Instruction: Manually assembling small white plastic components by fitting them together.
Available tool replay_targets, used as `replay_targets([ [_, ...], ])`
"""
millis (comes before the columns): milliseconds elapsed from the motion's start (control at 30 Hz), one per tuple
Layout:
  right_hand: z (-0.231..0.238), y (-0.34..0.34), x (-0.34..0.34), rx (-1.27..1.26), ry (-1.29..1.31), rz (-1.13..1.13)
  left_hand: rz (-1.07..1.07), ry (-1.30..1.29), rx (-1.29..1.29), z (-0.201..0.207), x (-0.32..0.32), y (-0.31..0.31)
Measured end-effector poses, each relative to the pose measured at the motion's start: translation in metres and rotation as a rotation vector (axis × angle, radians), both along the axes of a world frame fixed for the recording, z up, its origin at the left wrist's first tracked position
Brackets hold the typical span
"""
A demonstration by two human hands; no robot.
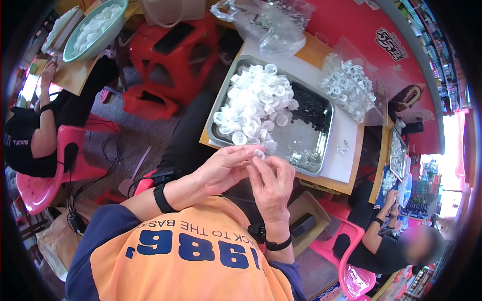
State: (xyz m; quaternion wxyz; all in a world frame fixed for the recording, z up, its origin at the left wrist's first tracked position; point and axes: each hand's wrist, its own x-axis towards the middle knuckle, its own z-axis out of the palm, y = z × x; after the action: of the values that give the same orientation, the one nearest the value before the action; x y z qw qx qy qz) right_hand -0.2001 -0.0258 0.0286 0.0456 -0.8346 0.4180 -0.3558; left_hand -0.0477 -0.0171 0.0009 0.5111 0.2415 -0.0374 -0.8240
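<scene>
1. We hold our left hand [221, 170] and right hand [271, 183] together just off the near edge of the metal tray [321, 145]. The fingertips of both are pinched closed around one small white plastic cap [259, 153], kept close where we can see it.
2. The white cap heap [256, 103] fills the tray's left half. Dark small parts [311, 108] lie along its far right side, and shiny bits [301, 158] sit at its near right corner, so the sorts stay apart and within reach.
3. The tray rests on a white sheet [344, 145] over the wooden table [326, 183].
4. A clear bag of white rings [349, 85] lies at the table's right edge, and a crumpled clear bag [271, 25] at its far edge.
5. Behind the table hangs a red sign [361, 30] with a white and black patch.
6. Far left, a green bowl [113, 37] holds more white pieces beside another person [30, 135].
</scene>
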Motion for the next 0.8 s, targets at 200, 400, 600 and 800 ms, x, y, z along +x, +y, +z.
replay_targets([
  [200,0.018,-0.028,-0.024,0.398,-0.312,-0.080,-0.013,0.021,0.083,0.011,0.001,0.000],
  [400,-0.017,-0.123,-0.090,0.372,0.049,-0.368,-0.103,0.065,0.071,-0.008,0.002,0.005],
  [600,-0.036,-0.163,-0.096,0.246,0.264,-0.230,-0.151,0.011,0.046,-0.006,0.007,0.007],
  [800,-0.055,-0.170,-0.101,0.250,0.346,-0.212,-0.135,0.013,0.089,-0.005,0.007,0.006],
])
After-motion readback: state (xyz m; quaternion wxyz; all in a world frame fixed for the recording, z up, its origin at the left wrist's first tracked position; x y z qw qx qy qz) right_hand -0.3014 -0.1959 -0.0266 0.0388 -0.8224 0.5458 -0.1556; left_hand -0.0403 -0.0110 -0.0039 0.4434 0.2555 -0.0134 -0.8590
